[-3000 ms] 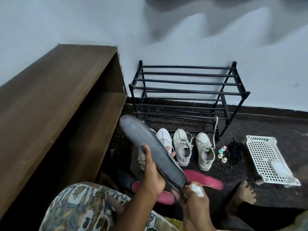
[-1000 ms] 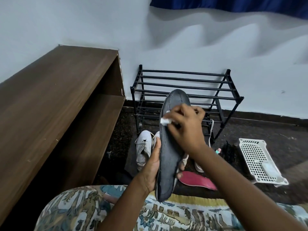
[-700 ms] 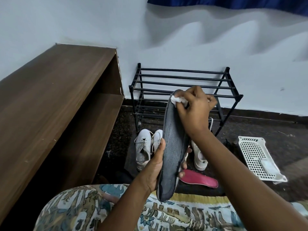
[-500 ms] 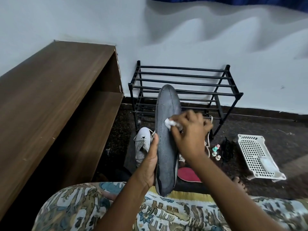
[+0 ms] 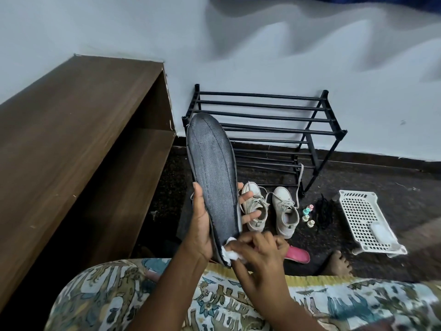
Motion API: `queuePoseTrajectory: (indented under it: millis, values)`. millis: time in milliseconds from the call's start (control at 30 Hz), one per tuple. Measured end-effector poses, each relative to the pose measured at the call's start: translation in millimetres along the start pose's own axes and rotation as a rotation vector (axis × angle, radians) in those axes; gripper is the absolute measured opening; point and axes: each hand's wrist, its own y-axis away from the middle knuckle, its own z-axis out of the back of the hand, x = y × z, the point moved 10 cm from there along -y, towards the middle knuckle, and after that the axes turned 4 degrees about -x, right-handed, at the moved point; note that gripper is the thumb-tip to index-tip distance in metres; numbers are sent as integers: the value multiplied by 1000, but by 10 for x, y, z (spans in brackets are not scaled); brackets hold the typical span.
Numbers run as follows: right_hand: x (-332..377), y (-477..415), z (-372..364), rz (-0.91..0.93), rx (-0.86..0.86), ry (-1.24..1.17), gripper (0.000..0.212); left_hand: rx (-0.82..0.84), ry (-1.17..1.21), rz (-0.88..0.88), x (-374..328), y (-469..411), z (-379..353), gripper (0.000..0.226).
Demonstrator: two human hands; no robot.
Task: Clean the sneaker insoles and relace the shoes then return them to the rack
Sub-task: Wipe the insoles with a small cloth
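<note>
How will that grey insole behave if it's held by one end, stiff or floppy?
Probably fairly stiff: the grey insole stands tall above the left hand, gripped at its lower half, without drooping, even with the right hand pressing a white wad on its lower end. Likely light, since one hand holds it up. Its woven-looking face seems grippy, not slippery.

The right hand [image 5: 260,256] hides most of the flat pink insole [image 5: 298,255]; the pastel pieces [image 5: 306,215] are too small to tell.
</note>
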Motion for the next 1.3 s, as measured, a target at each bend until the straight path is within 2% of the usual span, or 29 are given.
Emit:
queuePoseTrajectory:
  millis: [167, 333, 400, 500, 533, 667, 767, 867, 967, 1067, 1133, 1233, 1300]
  values:
    - [75, -15, 41, 28, -6, -76, 21, -4, 86, 22, 52, -6, 2, 96]
    - [154, -377, -6, 89, 26, -73, 16, 27, 34, 72, 72, 14, -92, 94]
    - [126, -612, -8, 83, 9, -40, 17, 87, 29, 53, 84, 73, -287, 90]
    - [86, -1024, -33, 81, -4, 94, 16, -37, 33, 17, 139, 52, -200, 74]
    - [74, -1164, -44, 80, -3, 135, 16, -69, 3, -2, 137, 33, -167, 75]
    - [36, -1668, -35, 96, -22, 242, 16, -9, -270, 32, 174, -4, -197, 83]
    - [-24, -1935, 84, 84, -84, 234, 17, 28, -323, 60, 202, 8, -213, 79]
    - [-197, -2066, 238, -8, -177, 194, 18, 43, -346, 71, 225, 27, -217, 84]
    - [-380, -2006, 313, -99, -221, 188, 16, 48, -346, 86, 272, 15, -188, 88]
    - [-475, -1758, 268, -162, -161, 242, 14, -2, -323, 93, 270, 10, -121, 83]
    - [-458, -1500, 148, -144, -75, 269, 14, -37, -276, 57, 201, 11, -93, 74]
    - [-317, -1058, -35, -93, 23, 182, 20, -86, -141, 42, 148, 23, -41, 86]
    - [-199, -783, -100, -73, 49, 88, 20, -98, -90, 48, 130, 26, 4, 87]
